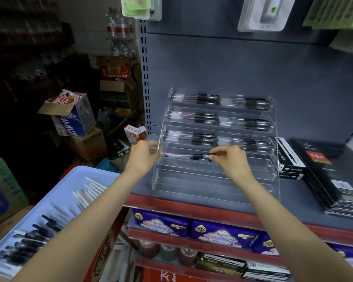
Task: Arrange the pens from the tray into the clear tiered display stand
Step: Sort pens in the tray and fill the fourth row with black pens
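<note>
Nearest, the tray (69, 180) at lower left holds more pens (27, 241); beyond it on the shelf (192, 202), the left hand (144, 154) and right hand (231, 156) each pinch one end of a pen (189, 156), keeping it level, probably to lay it flat along the fourth tier of the stand (216, 176); the three tiers behind are already filled, the lower ones bare.

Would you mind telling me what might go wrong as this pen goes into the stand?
1. The pen, held at its ends by the left hand and right hand, might knock the filled tier above.
2. The clear stand sits near the shelf edge; a push might shift it.
</note>
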Action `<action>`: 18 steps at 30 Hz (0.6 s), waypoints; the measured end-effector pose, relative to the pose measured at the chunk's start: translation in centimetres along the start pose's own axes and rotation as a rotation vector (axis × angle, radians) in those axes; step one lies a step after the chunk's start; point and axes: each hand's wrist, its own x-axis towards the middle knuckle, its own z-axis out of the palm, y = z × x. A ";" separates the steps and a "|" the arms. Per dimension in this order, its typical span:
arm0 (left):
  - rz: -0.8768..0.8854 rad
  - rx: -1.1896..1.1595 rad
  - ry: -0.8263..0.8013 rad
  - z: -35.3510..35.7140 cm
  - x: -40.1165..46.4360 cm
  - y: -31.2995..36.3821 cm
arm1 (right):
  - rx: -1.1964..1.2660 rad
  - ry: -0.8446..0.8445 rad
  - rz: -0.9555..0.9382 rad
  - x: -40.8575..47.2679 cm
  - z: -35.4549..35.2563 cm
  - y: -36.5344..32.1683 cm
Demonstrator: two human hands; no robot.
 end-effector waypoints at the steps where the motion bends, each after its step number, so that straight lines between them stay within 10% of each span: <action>1: 0.001 -0.012 0.002 0.0 0.0 0.0 | -0.035 -0.022 0.006 0.1 0.0 0.0; 18: 0.072 -0.110 0.141 -0.1 -1.3 -0.3 | -0.227 -0.166 -0.031 1.5 1.7 -2.0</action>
